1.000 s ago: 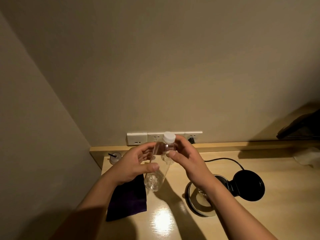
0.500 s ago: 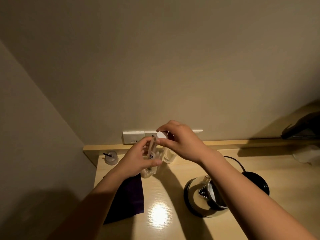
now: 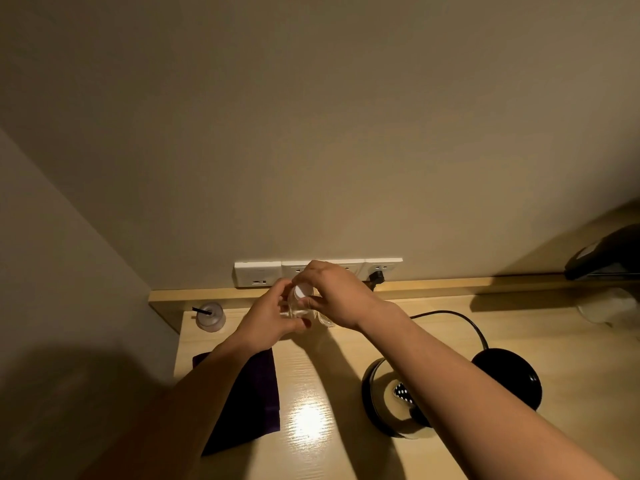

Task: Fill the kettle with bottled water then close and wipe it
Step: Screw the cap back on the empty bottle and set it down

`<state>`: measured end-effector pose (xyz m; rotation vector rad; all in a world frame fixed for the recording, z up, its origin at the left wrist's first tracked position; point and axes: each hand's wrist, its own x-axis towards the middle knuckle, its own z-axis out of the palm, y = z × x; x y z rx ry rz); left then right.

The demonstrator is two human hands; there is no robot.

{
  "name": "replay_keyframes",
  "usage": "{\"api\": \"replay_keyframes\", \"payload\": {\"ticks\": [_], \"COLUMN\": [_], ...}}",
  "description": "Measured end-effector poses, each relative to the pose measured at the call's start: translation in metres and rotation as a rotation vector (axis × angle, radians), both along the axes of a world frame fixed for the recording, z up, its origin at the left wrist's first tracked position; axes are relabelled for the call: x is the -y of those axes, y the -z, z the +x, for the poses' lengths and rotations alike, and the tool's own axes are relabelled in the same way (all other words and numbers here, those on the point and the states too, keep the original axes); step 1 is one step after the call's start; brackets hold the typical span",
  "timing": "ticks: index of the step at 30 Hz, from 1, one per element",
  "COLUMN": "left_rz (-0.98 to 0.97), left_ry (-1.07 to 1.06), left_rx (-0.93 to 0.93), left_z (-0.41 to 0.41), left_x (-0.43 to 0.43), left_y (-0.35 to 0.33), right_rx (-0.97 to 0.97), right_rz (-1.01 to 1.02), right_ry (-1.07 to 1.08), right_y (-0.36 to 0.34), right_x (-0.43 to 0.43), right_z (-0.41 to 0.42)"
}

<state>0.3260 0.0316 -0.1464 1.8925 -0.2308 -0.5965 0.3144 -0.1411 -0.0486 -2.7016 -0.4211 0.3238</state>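
Note:
A clear plastic water bottle with a white cap stands upright near the back of the wooden desk. My left hand grips its body. My right hand curls over the top and pinches the cap. A second clear bottle shows just behind my right hand. The kettle sits at the front right with its black lid swung open; my right forearm crosses over it. A dark purple cloth lies flat under my left forearm.
A small lidded cup with a black straw stands at the back left corner. White wall sockets line the wall, with the kettle's black cord plugged in. A dark object and a pale shape sit at the far right.
The bottle has gone from tilted in the air to upright low over the desk's back. My right hand has closed over the cap. The view has shifted down and back.

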Motion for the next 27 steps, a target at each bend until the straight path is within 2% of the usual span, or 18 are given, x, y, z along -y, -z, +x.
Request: {"api": "replay_keyframes", "payload": {"ticks": [18,27], "left_rz": [0.02,0.026], "left_ry": [-0.007,-0.007], "left_rx": [-0.003,0.048], "left_z": [0.003,-0.008], "left_x": [0.004,-0.01], "left_y": [0.01,0.001], "right_rx": [-0.042,-0.006], "right_rz": [-0.036,0.051], "right_ry": [0.074,0.1], "right_y": [0.004,-0.013], "right_x": [0.006,0.02], "right_z": [0.006,-0.012]}}
